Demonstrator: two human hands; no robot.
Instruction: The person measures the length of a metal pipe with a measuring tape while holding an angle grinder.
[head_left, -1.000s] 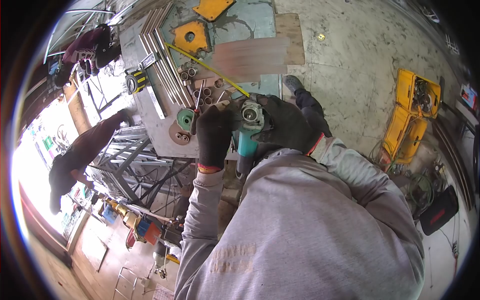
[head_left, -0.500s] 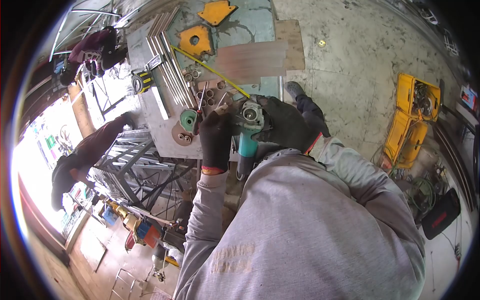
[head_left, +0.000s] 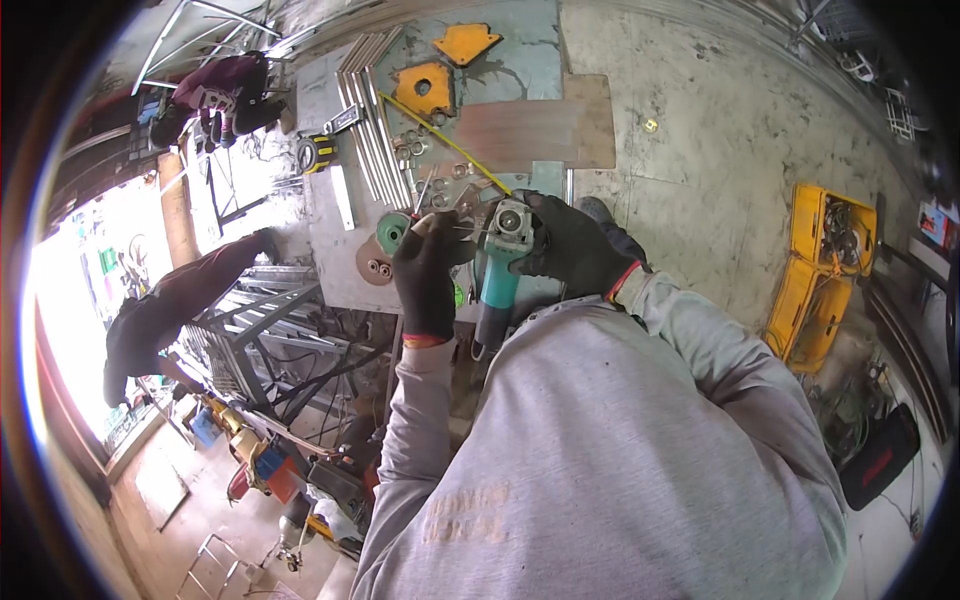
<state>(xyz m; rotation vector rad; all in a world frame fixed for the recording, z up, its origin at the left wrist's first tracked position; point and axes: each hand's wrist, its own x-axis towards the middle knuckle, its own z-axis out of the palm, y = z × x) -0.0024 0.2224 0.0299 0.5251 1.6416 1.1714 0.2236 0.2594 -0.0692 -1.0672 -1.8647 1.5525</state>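
My right hand (head_left: 575,245), in a black glove, is wrapped around the head of a teal angle grinder (head_left: 499,285). The grinder's round spindle end faces up with no disc on it, and its dark rear end points toward my body. Just left of it, my left hand (head_left: 425,280), also gloved, has its fingers bent together near the grinder head. Whatever is between those fingers is too small to name. A green grinding disc (head_left: 393,232) lies by the left fingertips, with a brown disc (head_left: 372,262) carrying two small rings beside it.
On the worktable (head_left: 335,275) lie metal tubes (head_left: 375,140), cut rings (head_left: 418,147), a yellow tape measure (head_left: 316,153) with its blade out, and orange magnet holders (head_left: 424,88). An open yellow toolbox (head_left: 808,225) stands right. Two other people (head_left: 180,300) are at left.
The view has shifted, so the table appears further right. My left hand has turned and its fingers have moved closer together; the red handle beside it no longer shows. The grinder stays in my right hand.
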